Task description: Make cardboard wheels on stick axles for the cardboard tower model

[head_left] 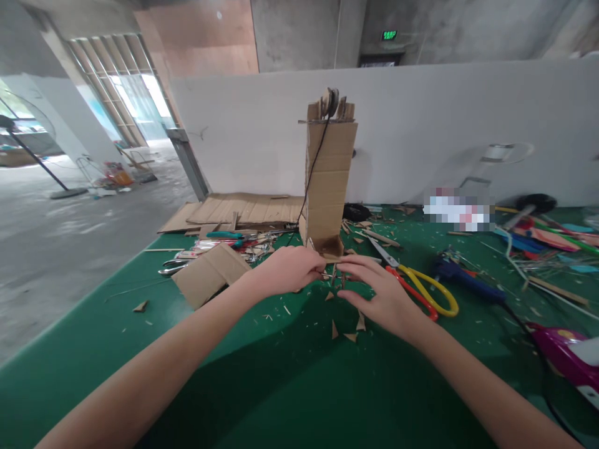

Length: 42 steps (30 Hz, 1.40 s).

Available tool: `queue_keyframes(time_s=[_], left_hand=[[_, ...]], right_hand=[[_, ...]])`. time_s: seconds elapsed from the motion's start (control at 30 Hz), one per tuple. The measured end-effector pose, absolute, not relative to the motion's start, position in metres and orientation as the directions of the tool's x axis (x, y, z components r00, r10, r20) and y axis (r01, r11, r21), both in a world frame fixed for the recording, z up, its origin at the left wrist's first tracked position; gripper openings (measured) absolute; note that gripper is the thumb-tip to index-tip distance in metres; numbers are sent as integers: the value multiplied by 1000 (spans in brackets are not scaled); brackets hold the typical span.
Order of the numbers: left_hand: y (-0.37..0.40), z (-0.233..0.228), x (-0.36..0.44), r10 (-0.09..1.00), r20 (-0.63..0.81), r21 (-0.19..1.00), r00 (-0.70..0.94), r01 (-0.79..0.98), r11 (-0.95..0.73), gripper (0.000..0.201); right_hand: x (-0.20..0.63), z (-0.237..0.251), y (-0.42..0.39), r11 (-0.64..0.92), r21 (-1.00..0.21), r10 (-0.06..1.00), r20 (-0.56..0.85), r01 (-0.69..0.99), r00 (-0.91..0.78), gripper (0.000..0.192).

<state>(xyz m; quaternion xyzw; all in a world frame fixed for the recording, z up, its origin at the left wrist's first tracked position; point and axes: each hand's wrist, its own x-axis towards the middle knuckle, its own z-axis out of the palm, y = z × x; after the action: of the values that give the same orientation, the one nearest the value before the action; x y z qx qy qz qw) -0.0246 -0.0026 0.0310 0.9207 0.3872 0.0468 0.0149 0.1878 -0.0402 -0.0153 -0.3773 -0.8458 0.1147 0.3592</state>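
Note:
A tall cardboard tower [330, 174] stands upright on the green table, with a round wheel [330, 101] at its top and a black cord [316, 165] running down its left side. Low at its front is a small open cardboard box part [331, 247]. My left hand [296, 269] is closed by that part's left front corner; what its fingers pinch is hidden. My right hand [381, 293] has its fingers stretched along the front edge, thumb apart, fingertips seeming to touch the cardboard. Thin sticks [334, 274] show between the hands.
Right of my right hand lie scissors [423, 290] with red and yellow handles, a blue glue gun [468, 277] and a magenta tool [566, 355]. At left are a cardboard piece [211, 274], teal-handled pliers [225, 235] and cardboard sheets [248, 209]. A white partition [253, 137] stands behind.

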Motion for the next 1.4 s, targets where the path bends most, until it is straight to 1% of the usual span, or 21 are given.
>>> queue_keyframes(time_s=[0.1, 0.17, 0.23, 0.3, 0.33, 0.4, 0.43, 0.5, 0.57, 0.67, 0.7, 0.73, 0.87, 0.97, 1.1, 1.17, 1.27, 1.33, 1.4], left_hand=[[-4, 31, -24, 702, 69, 71, 708, 699, -712, 19], [-5, 31, -23, 697, 73, 70, 713, 694, -717, 19], [-6, 31, -22, 691, 81, 67, 718, 688, -723, 20], [-5, 30, -22, 687, 81, 71, 722, 684, -726, 20], [-5, 29, -22, 688, 76, 78, 721, 684, -725, 20], [-3, 29, -23, 696, 61, 100, 716, 689, -718, 20], [-2, 29, -23, 696, 54, 114, 716, 688, -717, 20], [-3, 29, -23, 681, 52, 169, 730, 666, -726, 20], [-5, 30, -22, 661, 67, 276, 747, 623, -732, 25], [-10, 29, -19, 663, 78, 463, 744, 562, -685, 56], [-11, 29, -17, 664, 84, 500, 743, 545, -673, 61], [-12, 28, -16, 662, 95, 523, 743, 529, -668, 61], [-9, 23, -14, 655, 131, 567, 744, 486, -665, 41], [-7, 22, -15, 659, 153, 567, 737, 480, -669, 38], [-8, 25, -16, 683, 145, 553, 716, 514, -656, 38], [-8, 27, -18, 708, 137, 544, 693, 545, -639, 36], [-5, 27, -21, 743, 140, 555, 655, 569, -606, 35], [-3, 27, -22, 749, 157, 572, 643, 560, -600, 35], [-1, 27, -24, 742, 182, 581, 645, 538, -610, 35]], right_hand=[[187, -14, -39, 695, -421, 704, 562, 583, -434, 29], [187, -13, -39, 672, -435, 726, 544, 599, -421, 28], [188, -14, -39, 618, -474, 778, 486, 627, -398, 29], [189, -16, -39, 559, -530, 826, 423, 637, -373, 37], [190, -17, -39, 545, -559, 837, 404, 625, -369, 45], [191, -19, -39, 559, -592, 829, 393, 581, -397, 62], [191, -20, -39, 581, -589, 814, 405, 562, -416, 63], [191, -19, -39, 625, -546, 780, 446, 558, -438, 49], [190, -18, -38, 655, -482, 752, 495, 582, -435, 35], [189, -16, -38, 661, -435, 737, 527, 611, -423, 33], [189, -16, -38, 658, -434, 741, 523, 616, -422, 32], [189, -17, -37, 651, -442, 747, 515, 617, -420, 32], [191, -22, -35, 599, -534, 798, 457, 597, -392, 37], [190, -23, -34, 548, -638, 836, 425, 542, -346, 39], [191, -22, -33, 507, -726, 860, 397, 465, -320, 30], [193, -20, -32, 478, -770, 878, 396, 422, -270, 28], [195, -16, -30, 411, -873, 909, 370, 264, -191, 27], [195, -13, -29, 351, -925, 929, 324, 147, -178, 28], [195, -13, -28, 299, -948, 942, 275, 111, -191, 29]])
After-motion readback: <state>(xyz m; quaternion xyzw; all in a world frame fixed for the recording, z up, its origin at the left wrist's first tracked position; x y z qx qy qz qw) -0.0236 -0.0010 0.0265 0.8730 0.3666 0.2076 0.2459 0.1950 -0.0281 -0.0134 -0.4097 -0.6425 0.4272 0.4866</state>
